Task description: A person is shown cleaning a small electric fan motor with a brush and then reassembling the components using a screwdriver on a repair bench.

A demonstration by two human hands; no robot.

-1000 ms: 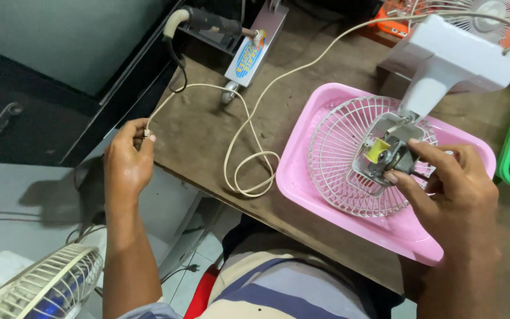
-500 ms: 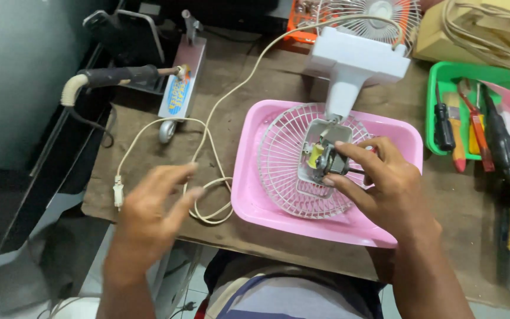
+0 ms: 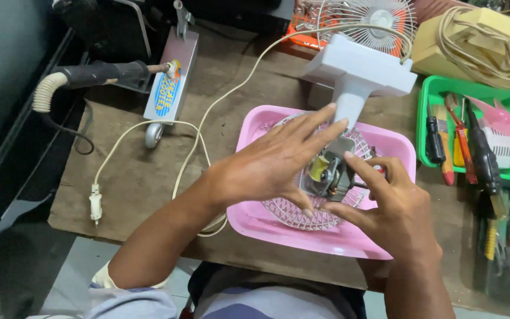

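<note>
Both hands meet over the pink tray at table centre. Left hand lies flat, fingers spread, pressing the white fan grille. Right hand pinches the small fan motor on the grille. Green tool tray sits at three o'clock; plug at nine.

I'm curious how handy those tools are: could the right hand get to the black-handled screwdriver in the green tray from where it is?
Probably yes. The right hand rests on the fan motor, and the black-handled screwdriver lies uncovered in the green tray just beside it, with nothing between.
</note>
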